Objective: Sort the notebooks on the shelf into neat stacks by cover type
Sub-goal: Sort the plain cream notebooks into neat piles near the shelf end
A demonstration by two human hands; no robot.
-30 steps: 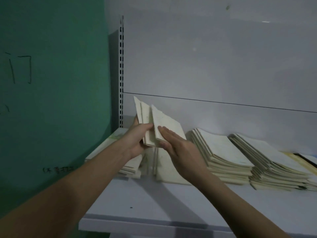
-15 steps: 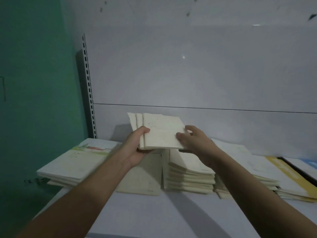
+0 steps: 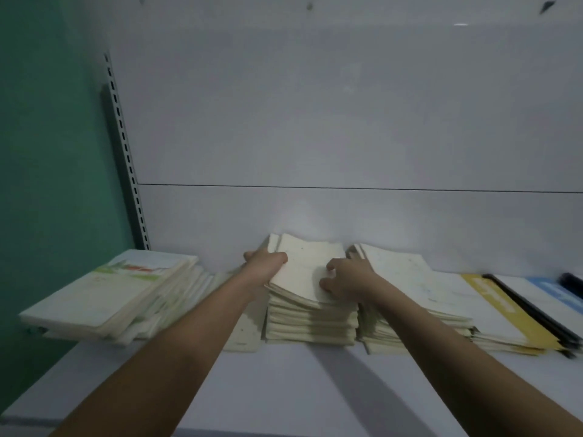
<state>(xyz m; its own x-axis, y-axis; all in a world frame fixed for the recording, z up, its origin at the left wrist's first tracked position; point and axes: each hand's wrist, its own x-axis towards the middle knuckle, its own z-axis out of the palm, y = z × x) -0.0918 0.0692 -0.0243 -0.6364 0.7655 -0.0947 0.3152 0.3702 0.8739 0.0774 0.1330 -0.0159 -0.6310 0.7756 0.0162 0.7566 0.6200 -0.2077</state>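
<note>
White panelling is backing a pale shelf (image 3: 284, 389), with a green wall (image 3: 47, 152) standing to the left and a slotted metal upright (image 3: 126, 159) running down the corner between them; only the head view is showing all this. Both hands are working on the middle stack of cream notebooks (image 3: 310, 323), which is sitting against the back panel. The left hand (image 3: 263, 269) is gripping the far-left edge of the small bundle of cream notebooks (image 3: 304, 269) lying on top, thumb over the cover, while the right hand (image 3: 345, 277) is pressing curled fingers (image 3: 326, 283) onto its right side; together they seem to be squaring the bundle onto the pile so the edges line up, which suits sorting like covers together. Counting piles, I am seeing three cream ones: the middle stack, a second cream stack (image 3: 410, 304) touching it on the right, and a low few cream notebooks (image 3: 243, 332) lying flat just left of it. One stack with green printed covers (image 3: 104, 298) is sitting at the left end, somewhat fanned. At the right, one yellow cover (image 3: 504, 310), one blue cover (image 3: 555, 291) and a dark-edged book (image 3: 536, 313) are showing; blur is making the counting of single notebooks impossible.
</note>
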